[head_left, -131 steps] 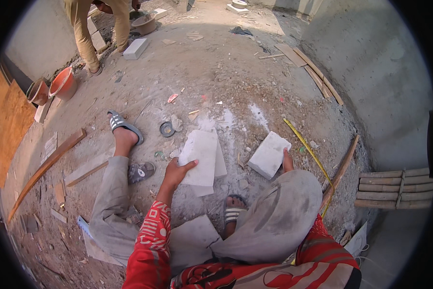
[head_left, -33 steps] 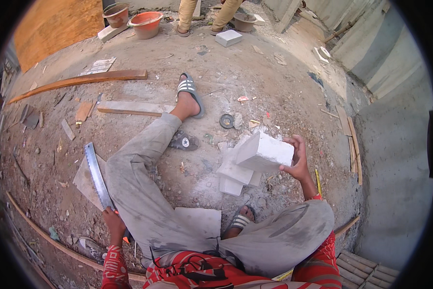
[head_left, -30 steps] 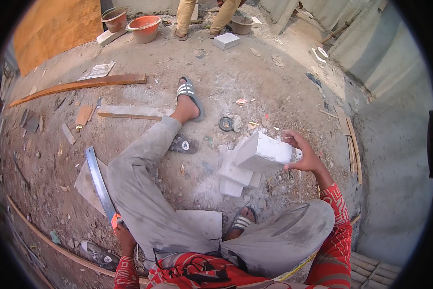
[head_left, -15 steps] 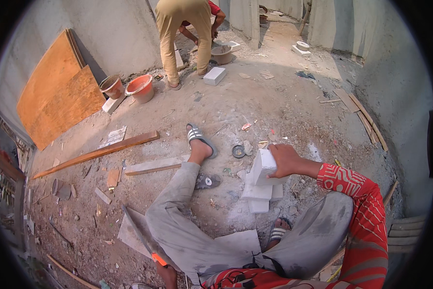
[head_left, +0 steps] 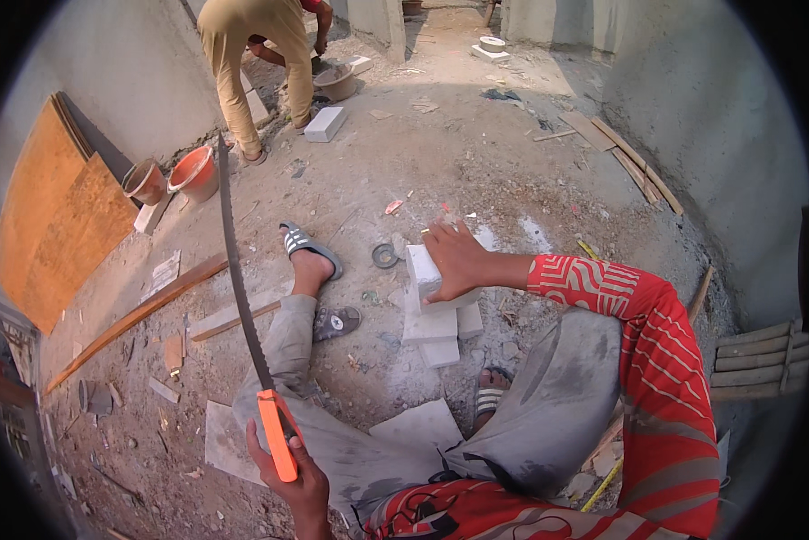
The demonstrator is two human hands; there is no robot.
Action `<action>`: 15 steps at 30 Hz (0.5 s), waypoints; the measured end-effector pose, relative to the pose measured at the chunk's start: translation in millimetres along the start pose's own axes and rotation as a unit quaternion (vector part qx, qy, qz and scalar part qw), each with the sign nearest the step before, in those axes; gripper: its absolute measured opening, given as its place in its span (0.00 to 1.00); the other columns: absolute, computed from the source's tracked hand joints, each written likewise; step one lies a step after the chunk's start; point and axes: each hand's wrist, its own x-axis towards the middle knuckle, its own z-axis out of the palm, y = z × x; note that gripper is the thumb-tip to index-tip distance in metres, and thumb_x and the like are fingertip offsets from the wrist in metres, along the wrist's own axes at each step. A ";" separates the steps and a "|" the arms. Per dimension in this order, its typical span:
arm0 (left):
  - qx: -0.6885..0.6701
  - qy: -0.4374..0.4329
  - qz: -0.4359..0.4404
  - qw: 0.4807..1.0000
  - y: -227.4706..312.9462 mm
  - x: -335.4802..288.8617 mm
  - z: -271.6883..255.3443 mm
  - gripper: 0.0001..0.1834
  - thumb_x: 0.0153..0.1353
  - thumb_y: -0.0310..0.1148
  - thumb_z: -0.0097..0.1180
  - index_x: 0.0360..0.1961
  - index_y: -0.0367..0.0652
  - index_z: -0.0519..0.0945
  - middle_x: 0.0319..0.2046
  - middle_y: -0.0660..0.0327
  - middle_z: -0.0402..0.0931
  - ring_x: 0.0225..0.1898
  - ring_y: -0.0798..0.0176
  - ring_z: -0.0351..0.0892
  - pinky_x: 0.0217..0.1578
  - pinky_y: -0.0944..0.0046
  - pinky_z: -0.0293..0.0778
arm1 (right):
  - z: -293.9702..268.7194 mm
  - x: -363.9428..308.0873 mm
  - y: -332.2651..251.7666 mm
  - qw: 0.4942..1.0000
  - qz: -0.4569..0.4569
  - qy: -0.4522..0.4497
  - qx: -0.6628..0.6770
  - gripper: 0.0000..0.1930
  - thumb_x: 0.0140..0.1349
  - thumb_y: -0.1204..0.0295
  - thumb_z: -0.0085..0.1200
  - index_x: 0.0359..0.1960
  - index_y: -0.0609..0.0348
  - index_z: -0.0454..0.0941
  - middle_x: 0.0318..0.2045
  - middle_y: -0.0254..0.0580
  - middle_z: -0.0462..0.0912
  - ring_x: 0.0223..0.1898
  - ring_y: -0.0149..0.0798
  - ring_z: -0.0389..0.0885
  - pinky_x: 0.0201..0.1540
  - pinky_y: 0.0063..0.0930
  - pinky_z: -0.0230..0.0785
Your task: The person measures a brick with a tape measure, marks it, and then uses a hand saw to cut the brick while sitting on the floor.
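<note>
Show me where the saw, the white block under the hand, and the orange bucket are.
saw [head_left: 239,297], head view, middle of the blade.
white block [head_left: 422,270], head view, bare left end face.
orange bucket [head_left: 197,175], head view, outer wall.

Orange bucket [head_left: 194,171] beside plywood sheets [head_left: 58,216], a person [head_left: 247,54] bending nearby

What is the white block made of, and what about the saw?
The white block under the right hand looks like light, chalky aerated concrete: matte, with pale dust around it. The saw in the left hand seems to have a thin dark steel blade and a bright orange handle, probably plastic.
</note>
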 end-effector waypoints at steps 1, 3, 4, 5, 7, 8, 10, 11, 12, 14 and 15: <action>-0.037 -0.081 -0.105 0.990 25.0 6.9 15.3 0.31 0.74 0.32 0.52 0.71 0.26 0.59 0.43 0.51 0.79 0.37 0.65 0.78 0.40 0.66 0.75 | 2.8 -2.8 3.2 1.000 -0.007 -0.015 -0.011 0.59 0.43 0.33 0.68 0.63 0.75 0.66 0.67 0.74 0.64 0.74 0.67 0.56 0.73 0.63 0.47; -0.086 -0.117 -0.044 0.988 31.4 13.6 53.9 0.26 0.70 0.26 0.54 0.67 0.25 0.69 0.51 0.42 0.83 0.43 0.62 0.86 0.42 0.65 0.79 | 3.9 -6.6 10.8 1.000 0.001 0.005 -0.009 0.59 0.43 0.32 0.68 0.64 0.75 0.66 0.68 0.74 0.63 0.74 0.67 0.56 0.74 0.63 0.47; -0.060 -0.134 0.024 0.989 31.3 13.3 71.9 0.25 0.68 0.25 0.56 0.65 0.27 0.71 0.48 0.43 0.84 0.38 0.61 0.88 0.37 0.65 0.80 | 3.9 -9.4 17.2 1.000 -0.007 -0.003 -0.020 0.59 0.43 0.32 0.68 0.64 0.75 0.66 0.68 0.74 0.63 0.74 0.67 0.56 0.74 0.63 0.47; -0.087 -0.154 0.017 0.984 32.0 9.8 85.0 0.25 0.67 0.24 0.57 0.65 0.29 0.73 0.44 0.43 0.85 0.33 0.59 0.89 0.34 0.64 0.80 | 7.3 -10.5 21.6 1.000 -0.011 0.005 -0.007 0.59 0.43 0.33 0.68 0.64 0.75 0.66 0.67 0.73 0.64 0.74 0.67 0.57 0.73 0.64 0.47; -0.115 -0.159 0.057 0.979 30.4 6.5 103.9 0.27 0.65 0.23 0.58 0.66 0.30 0.72 0.43 0.42 0.85 0.31 0.54 0.89 0.33 0.61 0.81 | 8.5 -7.4 20.0 1.000 -0.030 0.004 -0.001 0.59 0.43 0.33 0.68 0.63 0.75 0.66 0.67 0.72 0.65 0.73 0.67 0.57 0.73 0.66 0.47; -0.117 -0.150 0.046 0.981 30.6 4.0 110.8 0.27 0.65 0.23 0.58 0.66 0.30 0.72 0.43 0.42 0.85 0.31 0.54 0.89 0.33 0.61 0.81 | 4.5 -8.3 18.6 1.000 -0.016 -0.004 0.009 0.58 0.42 0.33 0.68 0.63 0.74 0.66 0.67 0.70 0.65 0.73 0.67 0.57 0.73 0.66 0.46; -0.116 -0.198 0.083 0.970 30.9 -1.2 118.5 0.38 0.57 0.24 0.63 0.69 0.31 0.67 0.43 0.41 0.84 0.29 0.49 0.88 0.30 0.55 0.82 | 1.1 -9.3 16.6 1.000 -0.011 -0.022 0.008 0.58 0.42 0.33 0.68 0.64 0.72 0.66 0.68 0.68 0.65 0.74 0.67 0.56 0.73 0.67 0.44; -0.115 -0.190 0.071 0.972 30.8 -4.3 120.7 0.38 0.57 0.24 0.63 0.69 0.31 0.67 0.43 0.41 0.84 0.29 0.49 0.88 0.30 0.55 0.82 | 5.7 -9.3 14.5 0.999 -0.029 0.037 -0.009 0.55 0.43 0.35 0.68 0.62 0.70 0.70 0.64 0.67 0.70 0.70 0.66 0.63 0.70 0.62 0.53; -0.115 -0.206 0.076 0.969 31.5 -6.9 122.5 0.40 0.55 0.25 0.64 0.70 0.31 0.66 0.39 0.42 0.84 0.28 0.49 0.87 0.29 0.55 0.81 | 9.9 -5.9 12.3 0.994 -0.047 0.097 -0.025 0.52 0.43 0.36 0.69 0.61 0.67 0.73 0.60 0.67 0.75 0.66 0.65 0.71 0.68 0.58 0.61; -0.108 -0.242 0.072 0.961 32.4 -13.5 126.2 0.41 0.54 0.27 0.65 0.70 0.31 0.66 0.32 0.45 0.84 0.24 0.49 0.84 0.27 0.54 0.81 | -12.3 -6.6 0.5 0.999 -0.004 0.017 0.031 0.47 0.43 0.39 0.69 0.57 0.64 0.76 0.53 0.64 0.80 0.58 0.63 0.77 0.61 0.55 0.68; -0.111 -0.238 0.065 0.963 31.1 -16.5 128.6 0.41 0.54 0.27 0.65 0.70 0.31 0.66 0.32 0.45 0.84 0.24 0.49 0.84 0.27 0.54 0.81 | -20.7 -6.2 -4.7 0.993 0.051 -0.051 0.091 0.41 0.43 0.42 0.69 0.54 0.61 0.80 0.46 0.62 0.84 0.50 0.61 0.83 0.55 0.51 0.75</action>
